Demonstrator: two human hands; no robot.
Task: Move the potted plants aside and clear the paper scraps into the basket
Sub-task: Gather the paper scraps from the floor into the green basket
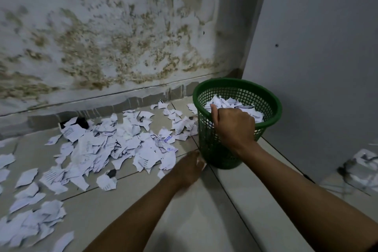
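Floor (194,221): we are looking down at pale tiles with dark grout lines; both bare forearms are reaching forward from the bottom edge.
Left hand (189,168): we are seeing it low over the floor, just beside the foot of the basket, fingers pointing forward. It is blurred; something pale is showing at the fingertips, but we cannot tell whether this grip is closed on anything.
Right hand (233,125): we are seeing it clamped over the near rim of the basket, fingers curled inside and thumb up along the rim. The grip is closed tight on the rim.
Basket (206,139): green mesh plastic, standing on the floor in the corner of the room and tilting a little, its mouth towards us.
Paper in basket (223,101): we are seeing white torn pieces lying heaped inside it.
Paper scraps (106,145): white torn pieces, some printed, are lying spread over the floor left of the basket, thickest near the wall.
Stained wall (102,47): we are noting brown blotches over the back wall above the skirting.
Right wall (317,47): plain grey, meeting the stained wall behind the basket.
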